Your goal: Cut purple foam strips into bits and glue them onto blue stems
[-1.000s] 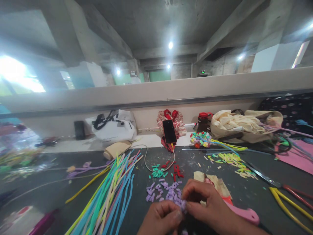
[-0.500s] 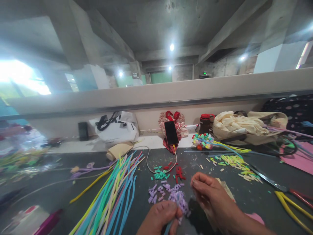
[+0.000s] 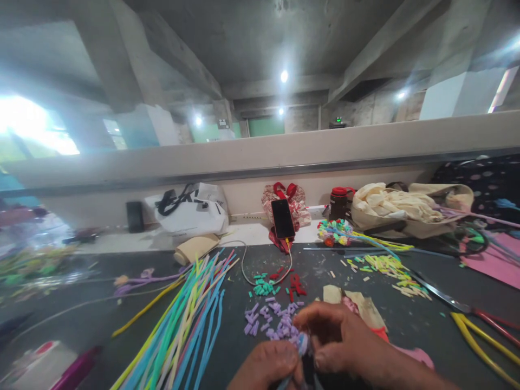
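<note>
My left hand (image 3: pixel 270 363) is at the bottom centre, pinching a thin blue fuzzy stem, likely a pipe cleaner (image 3: pixel 287 381). A small blue-and-lilac tip (image 3: pixel 303 343) sticks up beyond its fingertips. Close on the right, my right hand (image 3: pixel 345 341) curves around this tip, thumb and forefinger apart; whether it touches the tip is unclear. Just beyond the hands lie short lilac pieces (image 3: pixel 280 319), partly covered by my fingers. Behind them are small green pieces (image 3: pixel 264 285) and red pieces (image 3: pixel 296 285).
A bundle of long coloured pipe cleaners (image 3: pixel 179 319) lies left. Scissors with red and yellow handles (image 3: pixel 461 311) and yellow pieces (image 3: pixel 385 264) are right. A phone (image 3: pixel 281 219) on a cable leans at the back. Beige scraps (image 3: pixel 363 304) lie behind my right hand.
My right hand has moved left and down to the tip beside my left hand, its fingers now spread wider. The beige scraps behind it show more. The left hand keeps its pinch.
</note>
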Available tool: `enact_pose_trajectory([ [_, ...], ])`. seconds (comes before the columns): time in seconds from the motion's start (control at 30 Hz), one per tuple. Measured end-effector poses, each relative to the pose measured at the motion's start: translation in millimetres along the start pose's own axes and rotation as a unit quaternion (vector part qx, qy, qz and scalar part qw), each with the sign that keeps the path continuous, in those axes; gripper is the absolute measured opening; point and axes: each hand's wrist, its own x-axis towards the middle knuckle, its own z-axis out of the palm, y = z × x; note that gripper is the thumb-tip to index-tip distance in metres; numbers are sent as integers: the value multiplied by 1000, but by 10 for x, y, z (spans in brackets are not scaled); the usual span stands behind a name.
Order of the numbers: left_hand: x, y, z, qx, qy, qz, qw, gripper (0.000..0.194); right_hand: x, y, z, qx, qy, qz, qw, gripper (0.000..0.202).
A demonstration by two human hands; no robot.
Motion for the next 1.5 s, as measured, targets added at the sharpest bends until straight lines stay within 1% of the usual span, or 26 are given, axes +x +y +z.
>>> enact_pose_trajectory([
  [0.03, 7, -4, -8, 5, -3, -2, 1000, 36, -2, 0, 5, -2, 0, 3, 1000, 42],
  [0.07, 9, -4, -12, 6, -3, -5, 1000, 36, 0, -4, 8, -3, 13, 3, 1000, 39],
  [0.13, -4, 10, -10, -12, 7, -14, 1000, 35, 13, -28, 7, 0, 79, -4, 997, 28],
  [0.2, -36, 39, 7, -50, 53, -21, 997, 30, 27, -77, -10, -2, 159, -13, 987, 14],
  [0.23, -54, 58, 19, -71, 86, -18, 994, 26, 29, -108, -23, -13, 184, -10, 983, 11],
  [0.27, -71, 77, 32, -87, 118, -6, 989, 23, 27, -142, -39, -33, 194, -6, 980, 10],
  [0.33, -96, 115, 54, -105, 162, 20, 981, 20, 5, -209, -70, -83, 179, 5, 980, 11],
  [0.37, -102, 130, 61, -108, 170, 28, 979, 20, -14, -240, -83, -102, 168, 11, 980, 11],
  [0.5, -105, 158, 72, -107, 165, 24, 980, 18, -130, -323, -100, -152, 144, 44, 977, 15],
  [0.6, -112, 162, 90, -87, 175, 30, 980, 17, -245, -354, -68, -166, 128, 73, 975, 21],
  [0.63, -116, 163, 100, -78, 179, 35, 980, 17, -291, -362, -56, -163, 131, 78, 975, 24],
  [0.7, -122, 168, 116, -67, 181, 45, 980, 17, -399, -380, -53, -171, 160, 81, 969, 32],
  [0.73, -121, 170, 120, -64, 180, 45, 981, 17, -463, -389, -68, -189, 184, 78, 961, 35],
  [0.8, -109, 168, 114, -62, 176, 35, 982, 18, -612, -402, -135, -255, 237, 69, 935, 40],
  [0.87, -84, 156, 90, -56, 171, 24, 983, 22, -779, -396, -238, -341, 284, 54, 894, 39],
  [0.93, -57, 136, 59, -49, 165, 23, 985, 27, -942, -363, -339, -429, 304, 26, 850, 33],
  [0.97, -47, 123, 45, -48, 164, 23, 985, 29, -1012, -336, -379, -468, 299, 12, 832, 28],
  [1.03, -41, 99, 34, -49, 166, 27, 985, 32, -1110, -268, -428, -528, 271, 1, 804, 21],
  [1.1, -44, 83, 57, -40, 163, 24, 986, 32, -1144, -193, -447, -581, 238, 8, 779, 22],
  [1.2, -17, 87, 178, -11, 151, 9, 988, 30, -1107, -90, -468, -656, 209, 20, 725, 24],
  [1.27, 60, 111, 310, 3, 142, -4, 990, 28, -1068, -38, -499, -687, 198, 23, 699, 24],
  [1.3, 119, 125, 385, 12, 144, -8, 989, 27, -1053, -19, -518, -693, 193, 25, 694, 24],
  [1.37, 265, 148, 527, 24, 165, -17, 986, 23, -1040, 4, -550, -691, 187, 28, 697, 25],
  [1.43, 422, 149, 634, 35, 185, -19, 982, 16, -1051, 7, -565, -675, 182, 25, 715, 26],
  [1.5, 552, 125, 689, 43, 192, -31, 980, 13, -1079, -6, -563, -641, 182, 13, 746, 26],
])
